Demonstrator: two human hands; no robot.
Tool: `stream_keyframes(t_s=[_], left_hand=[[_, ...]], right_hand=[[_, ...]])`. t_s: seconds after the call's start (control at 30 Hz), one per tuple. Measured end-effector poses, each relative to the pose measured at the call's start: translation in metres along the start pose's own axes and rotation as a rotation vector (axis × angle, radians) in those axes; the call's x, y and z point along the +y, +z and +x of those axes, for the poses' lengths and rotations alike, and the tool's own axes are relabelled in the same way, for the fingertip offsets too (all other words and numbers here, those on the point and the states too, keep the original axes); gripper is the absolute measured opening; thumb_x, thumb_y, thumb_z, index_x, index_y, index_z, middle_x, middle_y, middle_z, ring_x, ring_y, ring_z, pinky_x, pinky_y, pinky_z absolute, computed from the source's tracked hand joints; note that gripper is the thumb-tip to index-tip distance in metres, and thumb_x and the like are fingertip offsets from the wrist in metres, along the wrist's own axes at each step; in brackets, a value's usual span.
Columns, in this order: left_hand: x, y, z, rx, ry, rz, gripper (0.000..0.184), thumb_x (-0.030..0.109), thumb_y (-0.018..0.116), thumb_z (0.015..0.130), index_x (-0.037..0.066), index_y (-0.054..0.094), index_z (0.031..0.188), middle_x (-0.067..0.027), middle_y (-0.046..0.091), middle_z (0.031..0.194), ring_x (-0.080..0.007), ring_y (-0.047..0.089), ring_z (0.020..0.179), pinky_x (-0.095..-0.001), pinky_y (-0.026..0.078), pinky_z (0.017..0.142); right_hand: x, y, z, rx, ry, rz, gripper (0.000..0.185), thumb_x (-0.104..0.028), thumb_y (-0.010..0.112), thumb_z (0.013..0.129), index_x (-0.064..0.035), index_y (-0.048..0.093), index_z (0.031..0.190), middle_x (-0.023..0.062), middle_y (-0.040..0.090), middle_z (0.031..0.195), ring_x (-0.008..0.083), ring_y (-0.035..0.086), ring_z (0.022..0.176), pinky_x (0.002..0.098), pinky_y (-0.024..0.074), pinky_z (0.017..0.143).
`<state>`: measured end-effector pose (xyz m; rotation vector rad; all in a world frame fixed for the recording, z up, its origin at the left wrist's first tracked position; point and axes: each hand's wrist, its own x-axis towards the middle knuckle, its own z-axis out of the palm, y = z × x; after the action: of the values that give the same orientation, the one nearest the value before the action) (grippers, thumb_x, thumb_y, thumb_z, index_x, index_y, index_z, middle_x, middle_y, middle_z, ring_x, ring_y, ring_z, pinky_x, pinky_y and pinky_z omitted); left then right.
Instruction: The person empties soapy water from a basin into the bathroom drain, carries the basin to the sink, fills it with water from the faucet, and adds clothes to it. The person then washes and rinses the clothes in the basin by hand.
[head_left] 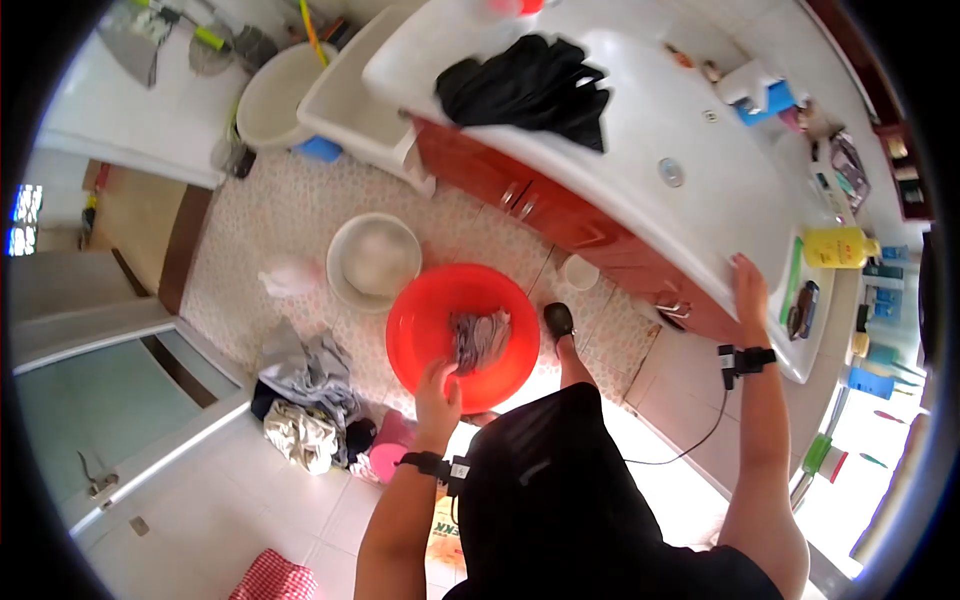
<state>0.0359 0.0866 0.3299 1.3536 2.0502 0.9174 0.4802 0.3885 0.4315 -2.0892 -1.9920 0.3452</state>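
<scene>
A red basin (405,335) stands on the floor in front of me, with a bunched grey striped cloth (482,338) inside. My left hand (438,402) reaches over the basin's near rim, fingers stretched toward the cloth but apart from it; nothing shows in them. On the front edge of the white sink counter (640,200), my right hand (750,292) rests with its fingers extended and holds nothing. A black garment (530,90) lies crumpled over the counter's front edge at the upper left. Both wrists wear black straps.
A white bucket (340,265) stands beside the basin. Piled laundry (310,385) and a pink container (393,445) lie on the left. A yellow bottle (835,248) stands at the counter's right end. Red cabinet doors (570,215) run below the counter. A glass door (110,420) is at left.
</scene>
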Motion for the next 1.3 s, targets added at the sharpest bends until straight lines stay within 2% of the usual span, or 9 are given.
stream_keyframes(t_s=[0.2,0.27,0.4,0.53,0.63,0.7,0.77,0.87,1.3], left_hand=[[-0.139,0.019,-0.104,-0.053,-0.520,-0.012,0.022,0.004,0.055,0.076,0.005,0.059,0.098,-0.0138,0.059,0.099,-0.0313,0.054,0.097,-0.0390,0.045,0.084],[-0.188,0.040,-0.133,-0.001,-0.496,0.033,0.023,0.005,0.054,0.076,0.004,0.059,0.098,-0.0141,0.059,0.096,-0.0310,0.055,0.092,-0.0383,0.046,0.081],[-0.206,0.082,-0.139,0.149,-0.736,0.030,0.019,0.011,0.054,0.081,0.003,0.061,0.097,-0.0139,0.061,0.094,-0.0269,0.059,0.084,-0.0355,0.047,0.076],[-0.212,0.158,-0.130,0.135,-0.936,-0.004,0.021,0.010,0.053,0.083,0.004,0.060,0.101,-0.0129,0.062,0.096,-0.0239,0.061,0.082,-0.0330,0.049,0.072],[-0.195,0.221,-0.108,0.218,-0.707,-0.198,0.022,0.012,0.056,0.081,0.006,0.060,0.102,-0.0124,0.063,0.092,-0.0247,0.062,0.083,-0.0336,0.050,0.071],[-0.162,0.249,-0.082,0.065,-0.799,-0.133,0.022,0.011,0.055,0.080,0.008,0.061,0.101,-0.0110,0.063,0.092,-0.0259,0.062,0.080,-0.0329,0.049,0.072],[-0.135,0.263,-0.052,-0.020,-0.768,-0.178,0.024,0.011,0.055,0.080,0.008,0.060,0.103,-0.0117,0.063,0.096,-0.0252,0.062,0.083,-0.0332,0.049,0.075],[-0.123,0.290,-0.035,-0.069,-0.784,-0.220,0.025,0.012,0.055,0.080,0.007,0.061,0.104,-0.0126,0.063,0.098,-0.0253,0.062,0.085,-0.0336,0.049,0.077],[-0.173,0.306,-0.052,-0.149,-0.932,-0.139,0.025,0.020,0.054,0.081,0.008,0.062,0.101,-0.0150,0.063,0.099,-0.0289,0.060,0.093,-0.0370,0.047,0.082]], right_hand=[[0.025,-0.010,0.004,0.016,0.001,0.106,0.043,-0.031,0.039,0.094,0.0022,0.058,0.114,0.0152,0.060,0.114,0.0222,0.054,0.110,0.0313,0.0377,0.096],[0.027,-0.014,0.004,-0.033,0.094,0.306,0.044,-0.030,0.038,0.095,0.0048,0.057,0.114,0.0154,0.060,0.110,0.0211,0.055,0.106,0.0299,0.0389,0.095],[0.010,-0.020,-0.004,-0.075,-0.029,0.170,0.040,-0.021,0.031,0.093,-0.0011,0.056,0.117,0.0103,0.059,0.111,0.0199,0.054,0.104,0.0319,0.0392,0.095],[0.003,-0.029,-0.016,-0.029,-0.063,-0.018,0.045,-0.035,0.030,0.094,-0.0079,0.054,0.122,0.0094,0.055,0.119,0.0229,0.050,0.112,0.0364,0.0340,0.099],[0.035,-0.045,-0.018,-0.146,-0.045,-0.017,0.046,-0.033,0.029,0.095,-0.0033,0.046,0.126,0.0088,0.050,0.125,0.0209,0.048,0.114,0.0330,0.0338,0.100],[0.037,-0.045,-0.008,-0.223,-0.080,-0.042,0.046,-0.034,0.031,0.095,-0.0052,0.041,0.130,0.0065,0.047,0.129,0.0192,0.046,0.115,0.0321,0.0331,0.101],[-0.006,-0.050,-0.016,-0.306,-0.297,-0.172,0.048,-0.029,0.035,0.095,0.0045,0.038,0.129,0.0212,0.048,0.126,0.0433,0.045,0.116,0.0538,0.0235,0.105],[0.034,-0.062,-0.018,-0.285,-0.506,-0.126,0.043,-0.024,0.033,0.096,0.0069,0.046,0.122,0.0246,0.047,0.126,0.0421,0.045,0.115,0.0535,0.0273,0.103],[0.013,-0.059,-0.020,-0.340,-0.459,-0.144,0.050,-0.029,0.026,0.098,0.0068,0.036,0.131,0.0259,0.041,0.131,0.0404,0.037,0.124,0.0492,0.0249,0.106]])
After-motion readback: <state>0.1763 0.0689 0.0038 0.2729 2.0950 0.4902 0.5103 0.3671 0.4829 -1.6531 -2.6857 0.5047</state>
